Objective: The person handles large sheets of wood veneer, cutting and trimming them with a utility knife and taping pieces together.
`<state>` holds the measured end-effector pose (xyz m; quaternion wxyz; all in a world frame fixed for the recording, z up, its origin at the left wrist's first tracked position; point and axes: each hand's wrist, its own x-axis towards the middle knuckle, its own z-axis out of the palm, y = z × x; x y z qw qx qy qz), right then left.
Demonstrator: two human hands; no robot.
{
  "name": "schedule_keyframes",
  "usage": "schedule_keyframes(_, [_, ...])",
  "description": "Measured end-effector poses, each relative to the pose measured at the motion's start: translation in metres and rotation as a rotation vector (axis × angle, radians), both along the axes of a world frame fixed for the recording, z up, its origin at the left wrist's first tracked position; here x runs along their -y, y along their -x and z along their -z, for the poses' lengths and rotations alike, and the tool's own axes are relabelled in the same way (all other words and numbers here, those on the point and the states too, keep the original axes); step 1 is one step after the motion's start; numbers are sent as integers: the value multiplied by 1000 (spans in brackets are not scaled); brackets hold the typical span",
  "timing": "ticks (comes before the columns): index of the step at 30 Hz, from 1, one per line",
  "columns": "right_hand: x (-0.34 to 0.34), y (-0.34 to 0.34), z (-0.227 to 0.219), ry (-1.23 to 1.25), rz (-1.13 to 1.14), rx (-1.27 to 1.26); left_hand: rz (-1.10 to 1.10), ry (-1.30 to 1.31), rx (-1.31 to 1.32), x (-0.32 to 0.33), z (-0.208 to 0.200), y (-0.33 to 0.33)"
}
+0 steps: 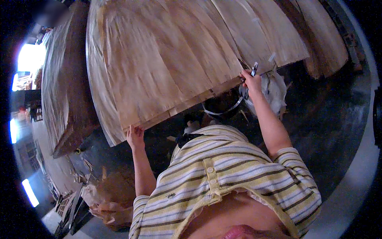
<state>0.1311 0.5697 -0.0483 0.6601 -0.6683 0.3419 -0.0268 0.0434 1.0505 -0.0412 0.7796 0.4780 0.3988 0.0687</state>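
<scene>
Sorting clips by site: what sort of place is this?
Probably a workshop handling wood veneer, though the material is hard to confirm: layered brown sheets in front of the person, another stack to the left, and a slim tool in the right hand.

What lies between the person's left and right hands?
In the head view, the near edge of the brown sheets runs between the left hand and the right hand.

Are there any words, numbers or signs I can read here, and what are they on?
None that I can read.
Brown sheets: streaks, no writing to see.
Tool in the right hand: too small to tell of any print.
Striped shirt: a little dark mark, too blurred to make out.
</scene>
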Motion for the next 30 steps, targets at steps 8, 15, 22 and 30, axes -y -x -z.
schedule_keyframes(8, [3, 6, -30, 333, 6, 80, 13, -144, -49, 9, 0, 3])
schedule_keyframes(15, [38, 11, 12, 347, 41, 48, 102, -107, -79, 30, 4, 23])
schedule_keyframes(22, [48, 10, 48, 565, 134, 63, 11, -93, 27, 41, -15, 7])
schedule_keyframes(30, [-49, 6, -47, 913, -615, 839, -77, -80, -11, 41, -5, 10])
